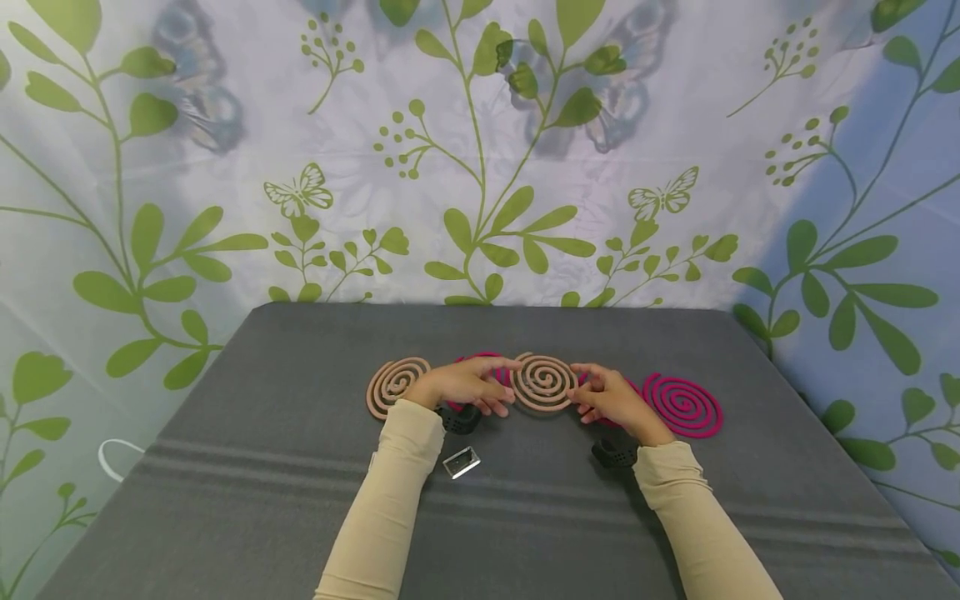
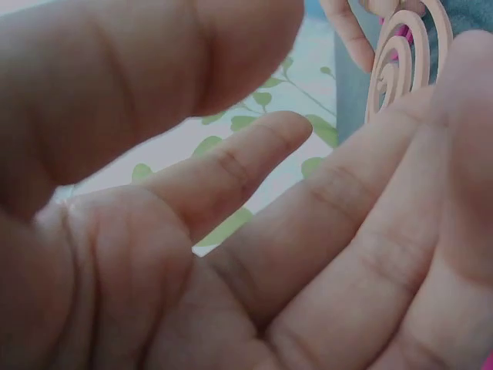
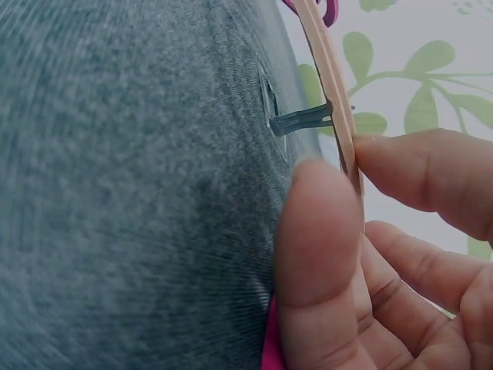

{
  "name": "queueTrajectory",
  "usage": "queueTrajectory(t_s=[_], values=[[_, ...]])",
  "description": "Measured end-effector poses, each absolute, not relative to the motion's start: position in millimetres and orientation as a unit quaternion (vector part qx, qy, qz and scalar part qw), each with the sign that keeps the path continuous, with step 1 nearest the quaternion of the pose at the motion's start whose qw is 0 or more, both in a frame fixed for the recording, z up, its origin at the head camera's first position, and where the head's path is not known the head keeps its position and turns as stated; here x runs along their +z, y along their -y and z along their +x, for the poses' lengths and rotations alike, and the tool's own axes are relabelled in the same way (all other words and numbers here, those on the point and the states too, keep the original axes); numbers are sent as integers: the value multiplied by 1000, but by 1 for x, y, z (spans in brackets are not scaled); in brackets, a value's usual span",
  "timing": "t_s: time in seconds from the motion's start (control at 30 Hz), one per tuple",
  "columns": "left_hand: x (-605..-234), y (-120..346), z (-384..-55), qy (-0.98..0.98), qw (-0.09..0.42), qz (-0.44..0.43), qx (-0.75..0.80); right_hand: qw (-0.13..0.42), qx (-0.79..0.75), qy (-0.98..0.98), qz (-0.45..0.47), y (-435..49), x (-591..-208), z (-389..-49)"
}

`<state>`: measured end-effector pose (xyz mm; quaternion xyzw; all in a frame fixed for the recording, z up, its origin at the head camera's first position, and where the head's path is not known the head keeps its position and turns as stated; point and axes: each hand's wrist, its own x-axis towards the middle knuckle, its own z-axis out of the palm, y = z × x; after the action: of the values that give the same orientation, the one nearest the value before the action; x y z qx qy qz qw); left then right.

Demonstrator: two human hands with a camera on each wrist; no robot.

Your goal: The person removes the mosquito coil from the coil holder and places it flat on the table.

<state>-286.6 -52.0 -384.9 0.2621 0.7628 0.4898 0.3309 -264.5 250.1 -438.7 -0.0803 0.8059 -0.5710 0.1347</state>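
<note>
A tan mosquito coil (image 1: 546, 379) is between my two hands, raised off the table. My right hand (image 1: 611, 396) pinches its right edge, the thumb (image 3: 317, 231) on one side and a finger (image 3: 416, 166) on the other. A small metal stand (image 3: 304, 119) reaches up to the coil in the right wrist view. My left hand (image 1: 465, 383) is at the coil's left edge, its forefinger pointing along it. In the left wrist view the fingers are loosely spread, with the coil (image 2: 420, 54) beyond them; whether they touch it, I cannot tell.
Another tan coil (image 1: 397, 381) lies left of my left hand. A magenta coil (image 1: 684, 405) lies at the right. More magenta coils are partly hidden behind both hands. A small metal rectangular piece (image 1: 461, 462) lies on the grey table (image 1: 540, 533). A leaf-patterned curtain (image 1: 360, 200) hangs behind.
</note>
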Motion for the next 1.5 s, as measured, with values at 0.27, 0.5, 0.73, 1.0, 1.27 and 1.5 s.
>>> queueTrajectory(t_s=[0.27, 0.5, 0.73, 1.0, 1.27, 1.5], values=[[-389, 46, -285, -756, 336, 250, 503, 135, -561, -813, -75, -249, -440, -265], [-391, 42, -285, -747, 342, 223, 525, 133, -558, -815, -77, -249, -441, -266], [-393, 42, -284, -752, 334, 189, 536, 132, -573, -805, -77, -251, -440, -265], [-393, 41, -284, -746, 318, 167, 561, 111, -602, -787, -85, -258, -438, -265], [-392, 39, -285, -735, 285, 162, 594, 102, -622, -771, -88, -261, -425, -262], [-392, 38, -286, -731, 268, 184, 600, 93, -622, -770, -106, -265, -417, -260]])
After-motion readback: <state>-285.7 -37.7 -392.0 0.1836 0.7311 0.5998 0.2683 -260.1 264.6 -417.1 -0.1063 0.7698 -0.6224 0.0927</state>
